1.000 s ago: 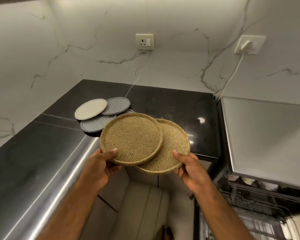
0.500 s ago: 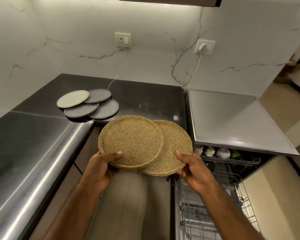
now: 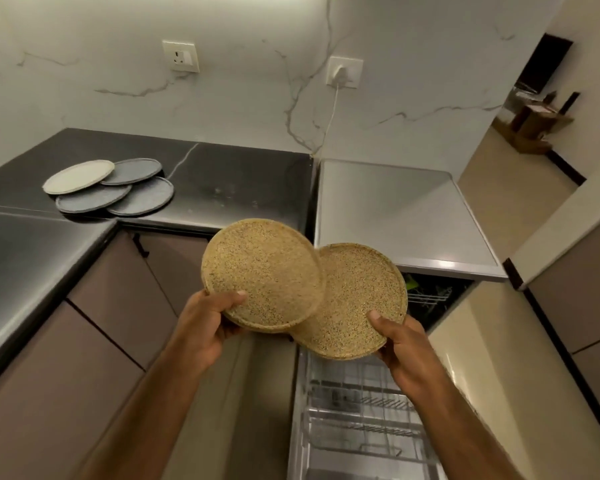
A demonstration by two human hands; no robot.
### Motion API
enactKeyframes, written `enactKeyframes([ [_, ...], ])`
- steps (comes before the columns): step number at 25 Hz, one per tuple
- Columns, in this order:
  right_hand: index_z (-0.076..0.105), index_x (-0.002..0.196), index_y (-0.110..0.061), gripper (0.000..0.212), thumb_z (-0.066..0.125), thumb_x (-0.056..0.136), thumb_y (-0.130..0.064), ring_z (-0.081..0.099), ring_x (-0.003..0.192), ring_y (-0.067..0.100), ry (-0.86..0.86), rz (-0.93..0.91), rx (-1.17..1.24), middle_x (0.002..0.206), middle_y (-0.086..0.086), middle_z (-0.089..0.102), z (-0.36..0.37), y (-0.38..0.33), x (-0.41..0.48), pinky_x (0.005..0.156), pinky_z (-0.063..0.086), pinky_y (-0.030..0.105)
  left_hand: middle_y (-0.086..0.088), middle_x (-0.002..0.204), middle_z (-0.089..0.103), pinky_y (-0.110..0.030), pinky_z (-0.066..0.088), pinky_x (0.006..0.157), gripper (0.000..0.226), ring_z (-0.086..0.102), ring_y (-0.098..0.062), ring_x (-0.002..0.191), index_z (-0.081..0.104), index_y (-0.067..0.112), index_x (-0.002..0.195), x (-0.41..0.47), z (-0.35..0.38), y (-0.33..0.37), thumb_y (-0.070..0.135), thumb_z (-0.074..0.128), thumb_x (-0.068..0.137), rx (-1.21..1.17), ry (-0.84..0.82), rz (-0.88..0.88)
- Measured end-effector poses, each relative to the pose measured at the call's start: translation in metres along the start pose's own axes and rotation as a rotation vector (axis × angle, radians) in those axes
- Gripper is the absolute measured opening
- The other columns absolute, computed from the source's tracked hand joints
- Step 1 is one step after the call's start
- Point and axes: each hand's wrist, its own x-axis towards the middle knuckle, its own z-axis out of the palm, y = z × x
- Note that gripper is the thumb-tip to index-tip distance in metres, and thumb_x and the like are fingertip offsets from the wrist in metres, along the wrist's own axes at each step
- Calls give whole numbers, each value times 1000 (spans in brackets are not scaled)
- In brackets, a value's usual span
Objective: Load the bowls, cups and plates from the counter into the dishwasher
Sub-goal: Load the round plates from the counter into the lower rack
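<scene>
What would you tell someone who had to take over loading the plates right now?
Left hand holds one speckled tan plate; right hand holds the second tan plate, partly under the first. Both are above the pulled-out, bare-looking lower rack. Neither is loaded yet. Four plates remain on the counter: one cream plate and three grey plates. Rack these two, then fetch those.

- Warm, rather dim indoor light; the brightest patch sits high on the marble wall (image 3: 257, 81), lit from above.
- Soft glare streaks the black counter (image 3: 222, 181) below that wall.
- Below the counter, the cabinet fronts fall into shadow.
- Straight edges bow towards the picture's borders.
- Fine detail is soft throughout.
</scene>
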Motion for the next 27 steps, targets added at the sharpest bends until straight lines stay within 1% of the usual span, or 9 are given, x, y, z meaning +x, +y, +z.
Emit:
enactKeyframes([
  [2,64,122,-13,28,66,94,-8,71,107,25,23,-7,-32,113,4,76,-48,-5,3,88,57,42,-15,109,77,-44,62,71,31,74,-32,93,66,4,122,-9,36,-23,4,67,91,63,47,18],
  [4,64,121,-12,26,65,95,-10,72,104,25,46,9,-64,113,7,76,-96,3,9,85,58,43,-13,105,77,-35,58,57,28,73,-27,84,66,3,120,-17,72,-53,6,67,93,127,92,8],
  [6,64,120,-13,25,65,96,-11,73,102,26,67,48,-78,110,7,76,-137,19,18,84,59,44,-13,104,76,-32,56,53,23,72,-27,82,67,3,117,-19,101,-89,6,66,94,190,125,1],
  [11,67,115,-14,22,65,95,-7,72,100,27,132,213,-105,104,5,78,-200,79,29,73,60,39,-11,100,76,-39,60,61,10,73,-33,88,70,14,103,-20,142,-182,8,67,96,366,207,-53],
  [15,64,105,-12,23,59,90,3,66,99,34,256,381,-77,106,13,72,-240,141,42,70,59,42,-13,89,77,-37,58,55,12,72,-33,75,72,15,92,-6,155,-255,4,68,95,469,207,-88],
  [20,71,106,-15,28,58,89,4,69,97,29,346,425,-158,96,3,77,-282,223,77,86,59,51,-3,89,77,-34,56,59,17,72,-24,76,71,22,89,42,156,-354,6,69,95,509,190,-154],
  [22,70,99,-18,25,58,92,3,70,92,25,376,412,-195,95,3,76,-293,248,97,79,61,46,3,86,77,-40,60,62,18,73,-23,76,72,24,90,64,159,-389,7,69,95,532,202,-168],
  [25,68,92,-23,21,58,96,-5,71,90,24,361,322,-277,99,6,74,-308,281,133,74,62,50,-1,85,77,-56,62,72,7,74,-30,81,74,18,93,96,165,-441,24,75,90,613,176,-156],
  [27,67,92,-24,18,58,98,-10,71,94,27,371,252,-338,98,9,73,-319,300,157,75,62,51,-3,82,76,-57,61,70,31,73,-33,77,72,17,90,115,172,-469,46,72,79,668,158,-133],
])
